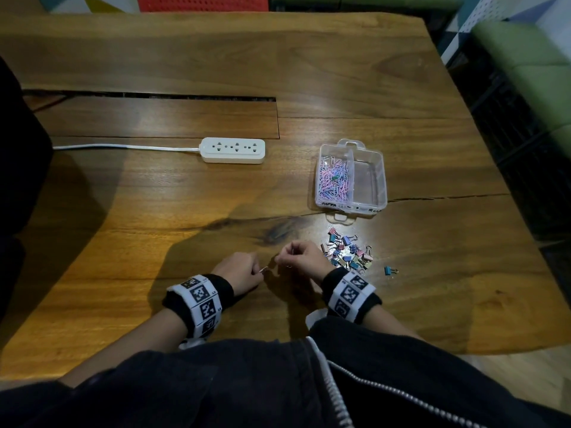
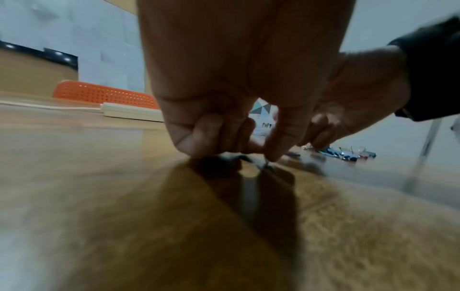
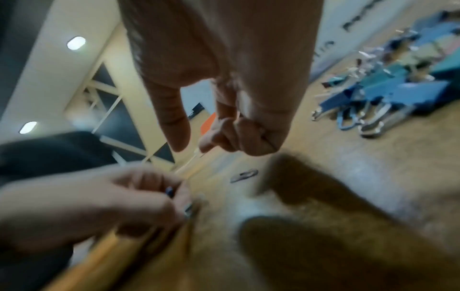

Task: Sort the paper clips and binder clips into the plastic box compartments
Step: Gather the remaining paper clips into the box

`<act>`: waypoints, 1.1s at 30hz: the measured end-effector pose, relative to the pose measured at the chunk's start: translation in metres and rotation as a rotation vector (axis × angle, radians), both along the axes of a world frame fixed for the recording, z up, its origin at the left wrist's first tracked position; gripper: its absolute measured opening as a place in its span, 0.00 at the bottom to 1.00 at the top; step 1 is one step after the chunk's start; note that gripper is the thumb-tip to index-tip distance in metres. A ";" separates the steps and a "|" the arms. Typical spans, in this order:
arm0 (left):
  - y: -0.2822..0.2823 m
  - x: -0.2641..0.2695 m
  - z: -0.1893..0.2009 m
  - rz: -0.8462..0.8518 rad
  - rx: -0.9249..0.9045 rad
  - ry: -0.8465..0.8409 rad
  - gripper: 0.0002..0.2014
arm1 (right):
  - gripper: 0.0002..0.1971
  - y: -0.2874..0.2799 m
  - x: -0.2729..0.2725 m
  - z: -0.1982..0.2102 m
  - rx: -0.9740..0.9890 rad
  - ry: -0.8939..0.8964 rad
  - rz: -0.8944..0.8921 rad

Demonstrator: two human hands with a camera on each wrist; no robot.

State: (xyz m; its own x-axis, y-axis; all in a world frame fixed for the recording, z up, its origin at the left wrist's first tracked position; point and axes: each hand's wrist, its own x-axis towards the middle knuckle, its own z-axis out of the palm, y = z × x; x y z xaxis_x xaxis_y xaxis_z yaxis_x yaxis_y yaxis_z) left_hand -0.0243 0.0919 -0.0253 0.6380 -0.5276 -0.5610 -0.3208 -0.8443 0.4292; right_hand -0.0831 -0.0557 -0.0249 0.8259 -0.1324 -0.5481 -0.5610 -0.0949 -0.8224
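Note:
A clear plastic box (image 1: 384, 183) stands on the table; its left compartment holds pastel paper clips (image 1: 333, 179) and its right compartment (image 1: 367, 180) looks bare. Just in front of it lies a pile of coloured binder clips (image 1: 349, 252) (image 3: 388, 88) (image 2: 343, 154), with one blue binder clip (image 1: 390, 270) apart at the right. My left hand (image 1: 259, 270) (image 2: 263, 157) is low on the table and pinches a small paper clip (image 1: 264, 269) (image 3: 189, 208). My right hand (image 1: 282, 257) (image 3: 199, 145), left of the pile, has its fingers curled round a thin paper clip (image 3: 238, 118). Another paper clip (image 3: 245, 175) lies loose between the hands.
A white power strip (image 1: 234, 150) with its cable lies in the middle of the wooden table (image 1: 154, 211). A long slot (image 1: 148, 95) runs across the far left. The table's right edge is close behind the box. A red chair back (image 1: 200, 3) stands beyond the far edge.

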 end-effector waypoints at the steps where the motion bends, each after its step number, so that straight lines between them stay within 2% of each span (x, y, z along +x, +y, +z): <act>1: 0.002 0.000 0.000 0.020 -0.026 0.012 0.10 | 0.08 0.003 0.001 -0.004 -0.172 -0.018 0.060; 3: 0.004 0.002 0.002 0.145 -0.125 0.083 0.14 | 0.11 0.008 0.002 -0.010 -0.489 -0.016 0.193; 4: 0.005 0.004 0.002 0.235 -0.188 0.154 0.15 | 0.14 0.009 0.002 -0.011 -0.576 -0.010 0.236; 7: 0.010 0.011 0.005 0.536 -0.442 0.432 0.15 | 0.12 0.010 0.000 -0.009 -0.672 -0.019 0.314; 10: 0.013 0.015 0.005 0.697 -0.598 0.543 0.17 | 0.09 0.010 -0.005 -0.006 -0.721 0.012 0.365; 13: 0.007 0.017 0.009 0.727 -0.625 0.577 0.18 | 0.10 0.009 -0.012 -0.007 -0.730 0.064 0.432; 16: -0.006 0.018 0.012 0.746 -0.535 0.655 0.14 | 0.05 0.007 -0.025 -0.004 -0.655 0.073 0.469; 17: -0.012 0.017 0.013 0.741 -0.493 0.681 0.12 | 0.03 0.005 -0.030 -0.002 -0.616 0.063 0.446; 20: -0.033 0.019 0.018 0.737 -0.465 0.777 0.07 | 0.05 -0.011 -0.037 0.012 -0.509 0.046 0.296; 22: -0.053 0.023 0.023 0.741 -0.501 0.850 0.07 | 0.05 -0.029 -0.035 0.024 -0.505 0.027 0.224; 24: -0.078 0.030 0.033 0.759 -0.549 0.911 0.07 | 0.01 -0.052 -0.028 0.036 -0.507 0.009 0.147; 27: -0.117 0.038 0.049 0.768 -0.631 0.938 0.07 | 0.08 -0.085 -0.010 0.052 -0.594 0.040 0.129; 30: -0.153 0.044 0.062 0.791 -0.741 0.910 0.07 | 0.10 -0.110 0.019 0.067 -0.643 0.085 0.130; 33: -0.178 0.047 0.073 0.814 -0.852 0.926 0.13 | 0.10 -0.124 0.051 0.078 -0.611 0.093 0.004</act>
State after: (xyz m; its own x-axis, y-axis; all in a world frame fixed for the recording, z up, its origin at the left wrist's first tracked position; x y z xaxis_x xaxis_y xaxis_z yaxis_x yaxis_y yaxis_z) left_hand 0.0226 -0.0866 0.0474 0.5097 -0.5801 -0.6353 0.7550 -0.0525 0.6537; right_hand -0.0320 -0.1795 0.0529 0.7797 -0.4419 -0.4436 -0.6260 -0.5361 -0.5663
